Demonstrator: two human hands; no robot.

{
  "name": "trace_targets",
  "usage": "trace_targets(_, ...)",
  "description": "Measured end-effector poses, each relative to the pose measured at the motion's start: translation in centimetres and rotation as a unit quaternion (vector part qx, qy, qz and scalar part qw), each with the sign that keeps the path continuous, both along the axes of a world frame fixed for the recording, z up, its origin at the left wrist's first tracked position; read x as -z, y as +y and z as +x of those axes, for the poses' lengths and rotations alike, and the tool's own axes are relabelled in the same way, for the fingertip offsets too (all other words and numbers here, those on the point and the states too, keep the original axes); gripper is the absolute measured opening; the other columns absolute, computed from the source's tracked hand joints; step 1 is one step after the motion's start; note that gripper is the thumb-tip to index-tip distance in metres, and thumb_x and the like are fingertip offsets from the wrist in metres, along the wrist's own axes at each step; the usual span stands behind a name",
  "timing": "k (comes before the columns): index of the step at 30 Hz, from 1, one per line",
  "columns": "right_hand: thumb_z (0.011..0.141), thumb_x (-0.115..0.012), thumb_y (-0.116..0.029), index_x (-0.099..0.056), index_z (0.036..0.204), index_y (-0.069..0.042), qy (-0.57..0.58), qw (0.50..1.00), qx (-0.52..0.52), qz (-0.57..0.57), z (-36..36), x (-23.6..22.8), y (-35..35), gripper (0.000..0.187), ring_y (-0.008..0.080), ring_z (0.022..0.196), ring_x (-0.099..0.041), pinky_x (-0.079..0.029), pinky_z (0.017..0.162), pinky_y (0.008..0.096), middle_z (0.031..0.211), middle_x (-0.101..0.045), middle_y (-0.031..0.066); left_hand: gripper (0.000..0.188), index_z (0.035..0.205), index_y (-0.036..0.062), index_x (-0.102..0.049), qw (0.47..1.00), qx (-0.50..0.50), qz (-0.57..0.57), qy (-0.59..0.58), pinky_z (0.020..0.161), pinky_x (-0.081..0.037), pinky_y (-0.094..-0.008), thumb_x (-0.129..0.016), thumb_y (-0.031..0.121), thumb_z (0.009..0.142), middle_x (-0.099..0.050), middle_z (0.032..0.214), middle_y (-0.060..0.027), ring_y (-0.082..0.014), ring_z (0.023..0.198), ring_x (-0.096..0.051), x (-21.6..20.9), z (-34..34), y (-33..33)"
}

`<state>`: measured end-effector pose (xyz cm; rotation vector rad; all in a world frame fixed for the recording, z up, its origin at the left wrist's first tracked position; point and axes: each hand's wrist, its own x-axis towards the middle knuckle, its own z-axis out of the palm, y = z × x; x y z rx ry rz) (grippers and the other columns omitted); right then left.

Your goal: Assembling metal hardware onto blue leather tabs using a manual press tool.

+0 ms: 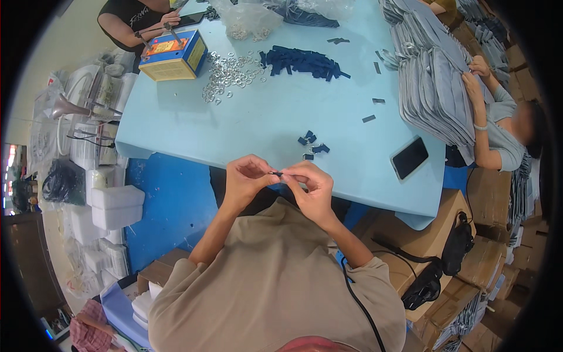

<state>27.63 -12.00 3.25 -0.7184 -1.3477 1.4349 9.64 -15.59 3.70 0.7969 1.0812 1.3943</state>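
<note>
Just in front of the table's near edge, my left hand and my right hand meet fingertip to fingertip. Both pinch a small dark strip, likely one of the navy fabric pieces; the fingers cover most of it. On the light blue table beyond them lie a few navy strips folded through metal rings. Farther back, a pile of loose navy strips sits beside a scatter of silver metal rings.
A blue and yellow box stands at the back left. A phone lies near the right edge, by stacked grey fabric pieces that a co-worker handles. Another person is at the far left. Clear plastic bags sit at the back.
</note>
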Motion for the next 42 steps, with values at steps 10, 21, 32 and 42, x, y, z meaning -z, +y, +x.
trace_targets(10,0.091,-0.067,0.011,-0.069,0.099,0.006,-0.037,0.996,0.06,0.061,-0.7,0.0,-0.4,0.01,0.0168,0.089,-0.071,-0.06,0.082,0.0279,0.097,-0.068,0.012,0.014,0.096,-0.005,-0.07,0.998,-0.008,0.051,0.023,0.082,-0.058,-0.0291,-0.078,-0.008,0.085,-0.072,0.095,-0.0103,-0.0157,0.09,-0.071,0.3,0.8,-0.2)
trace_targets(21,0.093,-0.066,0.011,-0.064,0.101,0.007,-0.067,0.993,0.072,0.059,-0.6,-0.2,-0.5,0.009,0.015,0.094,-0.068,-0.059,0.085,0.0275,0.099,-0.067,0.012,0.013,0.101,-0.0058,-0.07,0.988,-0.073,0.098,0.098,0.086,-0.056,-0.0281,-0.074,-0.007,0.088,-0.072,0.101,-0.0109,-0.0145,0.095,-0.068,0.7,2.1,-0.5)
trace_targets(32,0.092,-0.067,0.009,-0.067,0.101,0.006,-0.123,0.974,0.091,0.164,-1.2,-0.8,0.3,0.009,0.0158,0.089,-0.068,-0.058,0.081,0.0272,0.097,-0.069,0.0131,0.012,0.1,-0.0057,-0.072,0.968,-0.111,0.124,0.19,0.089,-0.055,-0.0306,-0.073,-0.007,0.088,-0.073,0.104,-0.0128,-0.0177,0.098,-0.068,-0.1,1.4,-0.5)
trace_targets(42,0.088,-0.072,0.003,-0.067,0.093,0.002,-0.179,0.968,0.099,0.147,-0.5,0.1,1.1,0.007,0.0261,0.078,-0.069,-0.054,0.073,0.0343,0.087,-0.07,0.0139,0.019,0.098,0.0016,-0.073,0.884,-0.028,0.233,0.405,0.081,-0.057,-0.0333,-0.075,-0.008,0.082,-0.075,0.097,-0.0112,-0.025,0.09,-0.074,-1.8,-3.4,2.4)
